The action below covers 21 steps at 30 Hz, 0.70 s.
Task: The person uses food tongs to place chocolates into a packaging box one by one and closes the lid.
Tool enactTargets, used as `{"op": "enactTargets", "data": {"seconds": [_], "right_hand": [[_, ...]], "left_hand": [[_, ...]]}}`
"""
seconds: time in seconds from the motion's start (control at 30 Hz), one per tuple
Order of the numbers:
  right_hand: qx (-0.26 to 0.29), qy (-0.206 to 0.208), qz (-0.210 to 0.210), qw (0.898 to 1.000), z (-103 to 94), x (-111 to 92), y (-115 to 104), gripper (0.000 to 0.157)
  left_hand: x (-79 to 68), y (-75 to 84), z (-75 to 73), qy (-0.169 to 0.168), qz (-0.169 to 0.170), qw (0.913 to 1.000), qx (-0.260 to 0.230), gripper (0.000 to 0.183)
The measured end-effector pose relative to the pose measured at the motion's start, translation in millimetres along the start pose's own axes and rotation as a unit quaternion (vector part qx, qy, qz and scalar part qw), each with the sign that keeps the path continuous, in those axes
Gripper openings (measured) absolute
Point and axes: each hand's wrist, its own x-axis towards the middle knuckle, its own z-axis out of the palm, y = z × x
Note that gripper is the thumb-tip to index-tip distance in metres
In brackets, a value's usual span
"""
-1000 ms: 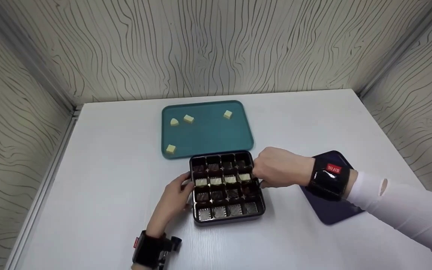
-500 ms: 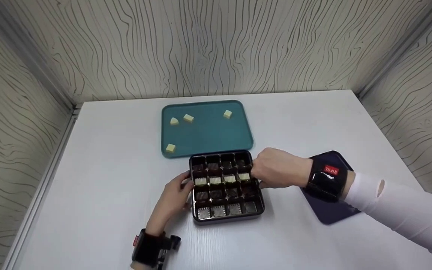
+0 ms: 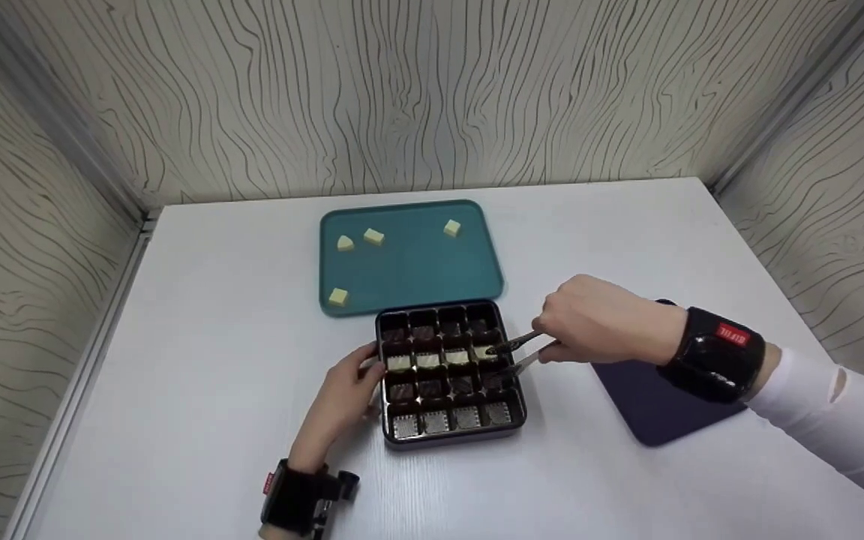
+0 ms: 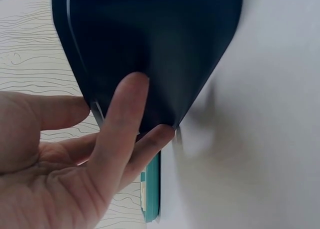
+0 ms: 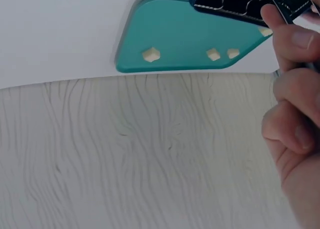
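Note:
In the head view a black box (image 3: 454, 444) divided into compartments stands on the white table. Dark brown pieces sit in two of its rows, and pale yellow pieces (image 3: 427, 361) fill another; the nearest row shows ridged bottoms. My right hand (image 3: 597, 319) grips dark tongs (image 3: 526, 341) at the box's right side. Their arms stand apart, tips over the right end of the yellow row, around or beside the last piece; I cannot tell which. My left hand (image 3: 342, 390) touches the box's left side, its fingers (image 4: 125, 106) lying fairly straight along the wall in the left wrist view.
Behind the box lies a teal tray (image 3: 417, 266) with several pale yellow pieces (image 3: 373, 237) spread on it. A dark purple flat tray or lid (image 3: 657, 405) lies at the right, partly under my right forearm. A wood-patterned wall (image 3: 402, 97) closes off the back.
My right hand has drawn back to the right and slightly up from the box's edge, bringing the spread tongs into view. The left hand and the pieces on the teal tray have stayed put.

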Motion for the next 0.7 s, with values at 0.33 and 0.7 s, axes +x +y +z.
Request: {"op": "enactTargets", "data": {"seconds": [0.33, 0.7], "right_hand": [[0.094, 0.068, 0.137, 0.984, 18.6, 1, 31, 0.032], [0.16, 0.072, 0.283, 0.943, 66.2, 56, 88, 0.036]], "left_hand": [[0.2, 1.6, 1.9, 0.005, 0.003, 1.0, -0.002, 0.048], [0.1, 0.7, 1.9, 0.002, -0.001, 0.9999, -0.014, 0.049]]}}
